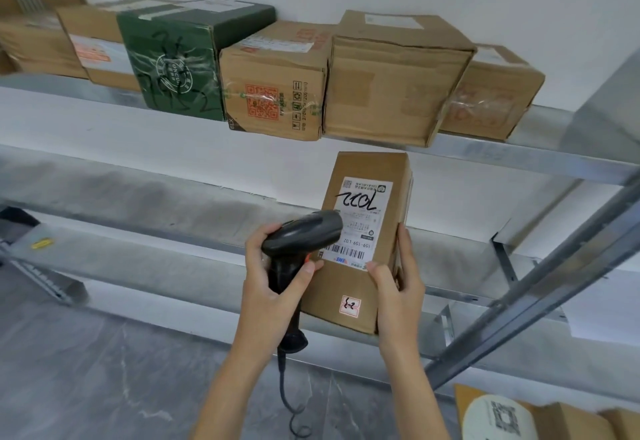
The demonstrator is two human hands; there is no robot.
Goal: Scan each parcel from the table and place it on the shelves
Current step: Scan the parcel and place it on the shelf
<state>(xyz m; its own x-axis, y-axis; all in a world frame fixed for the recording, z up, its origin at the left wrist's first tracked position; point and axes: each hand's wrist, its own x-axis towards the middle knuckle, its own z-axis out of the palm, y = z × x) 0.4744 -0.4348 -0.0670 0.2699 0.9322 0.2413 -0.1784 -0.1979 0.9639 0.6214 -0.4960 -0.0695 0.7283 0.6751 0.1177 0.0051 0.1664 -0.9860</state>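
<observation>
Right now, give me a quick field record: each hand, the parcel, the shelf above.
left hand: grips the black scanner, its head over the label
right hand: holds the brown parcel by its right edge
parcel label: white, barcode visible, faces the camera
upper shelf: row of boxes, one green box

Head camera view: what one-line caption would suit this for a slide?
Left hand aims a barcode scanner at the label of a cardboard parcel held by the right hand before metal shelves.
</observation>
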